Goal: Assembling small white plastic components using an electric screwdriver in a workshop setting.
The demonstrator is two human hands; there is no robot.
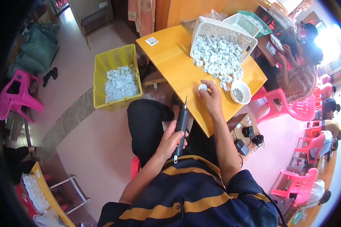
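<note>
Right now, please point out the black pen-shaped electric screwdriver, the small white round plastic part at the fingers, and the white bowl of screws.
black pen-shaped electric screwdriver [182, 125]: head view, middle of its body.
small white round plastic part [202, 87]: head view, its top face.
white bowl of screws [246, 87]: head view, its right rim.

Glossy wooden table [170, 64], white plastic discs [218, 53]

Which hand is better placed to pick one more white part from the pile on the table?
The right hand. It already rests on the yellow table, touching a white round part beside the pile. The left hand grips the black electric screwdriver above the lap.
</note>
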